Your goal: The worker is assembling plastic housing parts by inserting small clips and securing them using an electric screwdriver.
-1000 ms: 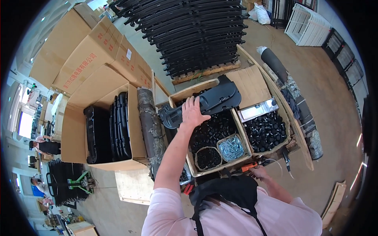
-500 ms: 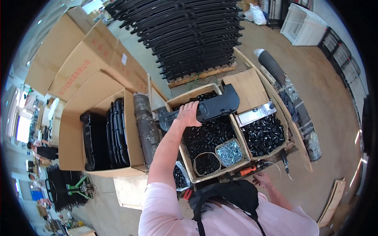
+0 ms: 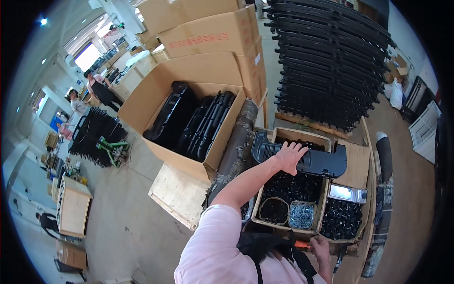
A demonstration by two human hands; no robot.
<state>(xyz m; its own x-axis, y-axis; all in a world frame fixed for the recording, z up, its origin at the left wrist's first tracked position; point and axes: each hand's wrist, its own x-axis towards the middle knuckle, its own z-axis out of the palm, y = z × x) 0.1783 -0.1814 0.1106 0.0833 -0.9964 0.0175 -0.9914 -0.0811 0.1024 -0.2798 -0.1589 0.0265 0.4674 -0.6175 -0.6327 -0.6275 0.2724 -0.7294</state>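
A long black plastic housing [image 3: 326,162] lies across the top of the parts bins. My left hand [image 3: 291,157] rests on it, fingers spread over its top and thumb by its near edge. Close to my body, my right hand [image 3: 320,246] has its fingers curled at the end of an orange tool [image 3: 302,244], partly hidden by the hand. Under the housing, a wooden bin [image 3: 257,218] holds loose black parts, a round tub of small black pieces [image 3: 274,210] and a square tub of silver screws [image 3: 301,215].
More black knobs [image 3: 340,220] fill a bin on the right, below a silver box [image 3: 347,193] and a cardboard sheet [image 3: 352,163]. An open carton [image 3: 227,128] with black housings stands left, beside a wrapped roll [image 3: 236,137]. Black racks [image 3: 326,66] are stacked behind. Other people are far left.
My view has swung left, so the bins sit farther right in the picture. My left hand stays on the housing. My right hand has moved onto the orange tool.
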